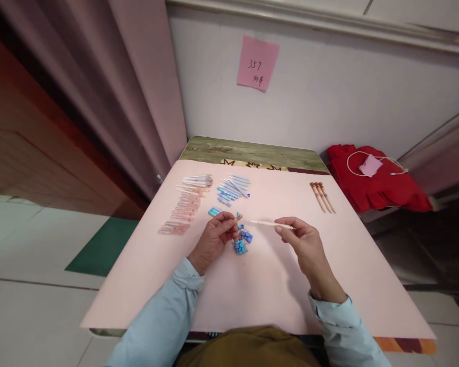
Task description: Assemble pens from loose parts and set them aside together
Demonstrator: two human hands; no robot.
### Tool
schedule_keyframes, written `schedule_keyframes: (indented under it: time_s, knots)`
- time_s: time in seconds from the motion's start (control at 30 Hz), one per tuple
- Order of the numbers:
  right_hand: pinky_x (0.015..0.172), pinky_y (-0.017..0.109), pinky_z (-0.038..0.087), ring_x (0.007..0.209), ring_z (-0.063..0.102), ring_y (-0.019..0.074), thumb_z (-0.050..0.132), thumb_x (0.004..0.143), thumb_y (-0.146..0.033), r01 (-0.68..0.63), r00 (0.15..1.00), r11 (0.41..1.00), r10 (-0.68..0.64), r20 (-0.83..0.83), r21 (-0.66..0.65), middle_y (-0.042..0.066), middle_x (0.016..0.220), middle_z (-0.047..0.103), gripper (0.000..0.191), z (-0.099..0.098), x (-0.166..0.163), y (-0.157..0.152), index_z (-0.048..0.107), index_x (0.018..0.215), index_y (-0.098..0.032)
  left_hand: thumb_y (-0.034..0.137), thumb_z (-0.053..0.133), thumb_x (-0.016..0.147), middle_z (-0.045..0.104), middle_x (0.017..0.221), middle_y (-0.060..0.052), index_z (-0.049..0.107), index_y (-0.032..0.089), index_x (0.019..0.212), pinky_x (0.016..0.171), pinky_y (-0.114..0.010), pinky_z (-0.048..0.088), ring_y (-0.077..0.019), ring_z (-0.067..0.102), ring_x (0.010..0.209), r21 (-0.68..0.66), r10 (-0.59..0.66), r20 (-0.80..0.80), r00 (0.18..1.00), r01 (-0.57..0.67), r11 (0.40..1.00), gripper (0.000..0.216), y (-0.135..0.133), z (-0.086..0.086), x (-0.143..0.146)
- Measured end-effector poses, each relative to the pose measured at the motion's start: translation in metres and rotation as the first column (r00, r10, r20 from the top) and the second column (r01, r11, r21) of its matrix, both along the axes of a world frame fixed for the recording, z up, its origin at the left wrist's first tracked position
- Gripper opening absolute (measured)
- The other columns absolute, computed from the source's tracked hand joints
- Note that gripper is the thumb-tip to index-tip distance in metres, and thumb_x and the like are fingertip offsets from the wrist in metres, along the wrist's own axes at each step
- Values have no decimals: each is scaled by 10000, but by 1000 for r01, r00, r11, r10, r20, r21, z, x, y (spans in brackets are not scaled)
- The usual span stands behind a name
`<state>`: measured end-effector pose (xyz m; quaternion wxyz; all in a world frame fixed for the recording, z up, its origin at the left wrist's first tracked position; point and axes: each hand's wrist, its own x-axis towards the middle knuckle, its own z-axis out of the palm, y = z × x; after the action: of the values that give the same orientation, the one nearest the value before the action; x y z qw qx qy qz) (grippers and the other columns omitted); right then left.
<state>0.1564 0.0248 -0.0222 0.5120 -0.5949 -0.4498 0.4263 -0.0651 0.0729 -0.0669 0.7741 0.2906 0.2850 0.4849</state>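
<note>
My left hand (216, 235) is curled in a pinch around a small blue and orange pen piece (238, 216) at its fingertips. My right hand (303, 238) pinches the end of a thin cream pen refill (267, 223) that points left toward the left hand; the two pieces are a little apart. Just below the left fingertips lies a small heap of blue caps (243, 241). Both hands hover over the pink sheet (267, 285) covering the table.
At the sheet's far left lie rows of pink pen barrels (181, 211), white refills (197, 180) and blue pen parts (231, 187). Three brown assembled pens (322, 197) lie at the far right. A red cloth (378, 186) with a white cable sits beyond the table; a pink note (257, 63) hangs on the wall.
</note>
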Motion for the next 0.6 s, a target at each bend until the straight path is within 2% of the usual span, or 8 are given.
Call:
schedule_keyframes:
  time_s: [0.27,0.47,0.6]
  knots:
    - [547,246,364,564,448,120,812,675,-420,7,991,1000,-11,-134,-30,-43,558,492,332,-3,-5,6,744,893,-179,230,758,753,585,635,17,640,154,839,515,-201,420,-77,521,523,-108,42,39,998,-37,993,165,3,-7,1]
    - [563,252,376,586,473,131,769,737,-424,41,993,999,-39,-115,12,-33,581,518,329,-10,-13,9,742,956,-180,218,769,726,568,611,25,641,155,822,522,-204,418,-75,507,520,-127,65,53,997,-58,990,171,2,-6,4]
    - [570,254,401,599,489,136,755,754,-419,62,996,997,-59,-63,49,-28,594,532,311,-8,-18,9,738,964,-191,210,761,726,531,584,33,641,159,818,534,-210,413,-77,494,521,-147,54,103,993,-39,988,160,1,-5,6]
